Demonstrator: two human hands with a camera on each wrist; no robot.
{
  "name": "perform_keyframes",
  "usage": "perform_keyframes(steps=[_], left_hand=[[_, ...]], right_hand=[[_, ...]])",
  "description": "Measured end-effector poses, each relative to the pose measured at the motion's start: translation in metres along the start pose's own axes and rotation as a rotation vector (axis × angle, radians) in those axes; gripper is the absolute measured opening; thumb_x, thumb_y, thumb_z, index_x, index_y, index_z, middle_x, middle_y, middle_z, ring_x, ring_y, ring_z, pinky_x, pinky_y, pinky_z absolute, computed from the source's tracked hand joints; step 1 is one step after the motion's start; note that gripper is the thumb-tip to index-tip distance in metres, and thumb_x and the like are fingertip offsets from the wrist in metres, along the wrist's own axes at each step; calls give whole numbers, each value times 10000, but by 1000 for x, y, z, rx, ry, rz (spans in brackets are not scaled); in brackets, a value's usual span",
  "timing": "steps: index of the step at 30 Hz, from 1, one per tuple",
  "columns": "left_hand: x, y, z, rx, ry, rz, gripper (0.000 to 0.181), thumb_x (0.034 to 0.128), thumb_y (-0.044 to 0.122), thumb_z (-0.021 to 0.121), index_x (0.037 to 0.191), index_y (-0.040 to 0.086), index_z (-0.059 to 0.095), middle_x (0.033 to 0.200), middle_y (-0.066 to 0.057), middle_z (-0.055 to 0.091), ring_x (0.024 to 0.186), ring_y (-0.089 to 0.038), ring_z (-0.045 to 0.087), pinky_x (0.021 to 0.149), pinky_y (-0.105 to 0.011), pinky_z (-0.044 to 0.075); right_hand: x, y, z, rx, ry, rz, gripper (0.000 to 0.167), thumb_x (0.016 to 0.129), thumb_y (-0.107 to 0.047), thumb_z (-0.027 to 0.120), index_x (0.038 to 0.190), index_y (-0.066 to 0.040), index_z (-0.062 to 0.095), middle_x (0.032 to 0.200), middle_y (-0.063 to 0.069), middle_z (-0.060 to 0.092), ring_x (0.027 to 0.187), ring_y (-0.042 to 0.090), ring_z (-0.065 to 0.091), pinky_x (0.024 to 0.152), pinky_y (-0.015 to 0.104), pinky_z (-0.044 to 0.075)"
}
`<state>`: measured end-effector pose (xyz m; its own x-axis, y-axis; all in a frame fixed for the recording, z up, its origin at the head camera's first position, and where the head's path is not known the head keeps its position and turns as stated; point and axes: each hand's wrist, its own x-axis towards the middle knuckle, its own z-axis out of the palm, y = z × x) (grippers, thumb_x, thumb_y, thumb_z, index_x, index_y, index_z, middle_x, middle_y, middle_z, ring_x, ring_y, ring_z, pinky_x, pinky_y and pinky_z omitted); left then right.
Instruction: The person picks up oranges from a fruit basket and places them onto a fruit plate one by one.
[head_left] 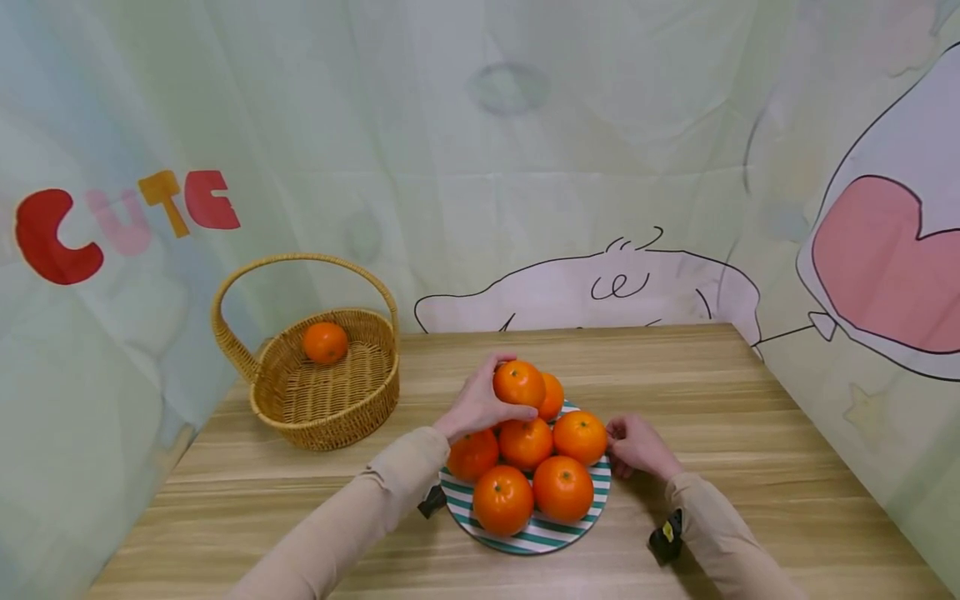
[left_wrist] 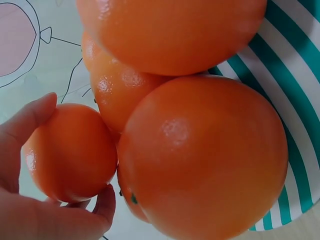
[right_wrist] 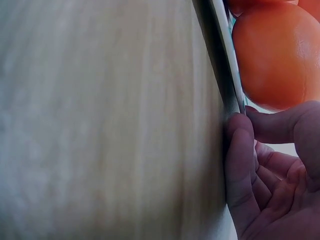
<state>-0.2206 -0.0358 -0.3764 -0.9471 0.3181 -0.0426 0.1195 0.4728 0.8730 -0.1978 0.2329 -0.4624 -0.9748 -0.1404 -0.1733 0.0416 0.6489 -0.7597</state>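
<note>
In the head view my left hand point(head_left: 486, 402) grips an orange point(head_left: 519, 382) at the top of a group of several oranges. The left wrist view shows its thumb and fingers around that same orange point(left_wrist: 72, 152), which sits against its neighbours. Under the group lies a round plate point(head_left: 517, 546) with green and white stripes. My right hand point(head_left: 641, 446) is at the plate's right side. In the right wrist view, thumb and forefinger pinch the plate's rim point(right_wrist: 231, 60), close beside another orange point(right_wrist: 275, 55).
A wicker basket point(head_left: 337, 429) with a tall handle stands at the back left of the wooden table point(head_left: 675, 367). One orange point(head_left: 326, 342) lies in it. Printed curtains hang behind the table and along both sides.
</note>
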Motion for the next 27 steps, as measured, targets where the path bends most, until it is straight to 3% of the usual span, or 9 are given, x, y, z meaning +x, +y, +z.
perform_keyframes(steps=[27], left_hand=[[4, 0, 5, -36, -8, 10, 801, 808, 227, 826, 1457, 144, 364, 1373, -121, 551, 1187, -301, 566, 1052, -504, 481]], right_hand=[[-1, 0, 0, 10, 12, -14, 100, 934, -53, 587, 933, 29, 643, 684, 59, 600, 510, 147, 567, 492, 308, 535]])
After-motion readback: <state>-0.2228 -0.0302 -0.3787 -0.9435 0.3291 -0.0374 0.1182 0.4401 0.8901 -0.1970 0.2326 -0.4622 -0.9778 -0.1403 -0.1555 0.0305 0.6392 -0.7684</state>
